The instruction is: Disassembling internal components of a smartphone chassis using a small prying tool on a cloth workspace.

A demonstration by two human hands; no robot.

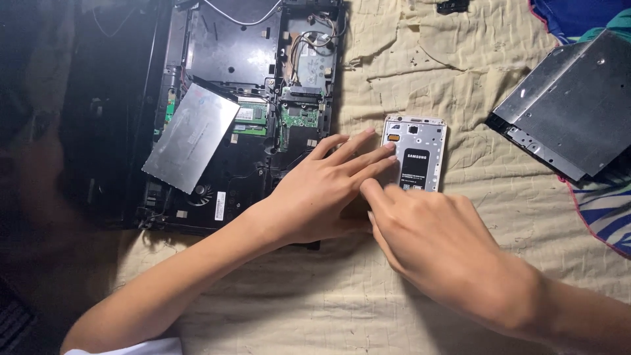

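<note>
A white smartphone (415, 154) w/ its back cover off was seen lying on the beige quilted cloth (407, 72), just beyond both hands. The left hand (322, 194) was spread flat, fingers extended, tips touching the phone's left edge; nothing was gripped. The right hand (434, 240) was loosely curled, index tip pressed at the phone's lower edge, nothing held. An opened laptop chassis (243, 112) lay past the left hand; an optical drive (568, 108) was well apart, beyond the right hand.

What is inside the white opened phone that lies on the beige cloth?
Inside the white opened phone a black battery fills the middle, with small parts above it. The left hand and right hand cover its lower edge, so that part is hidden.
</note>
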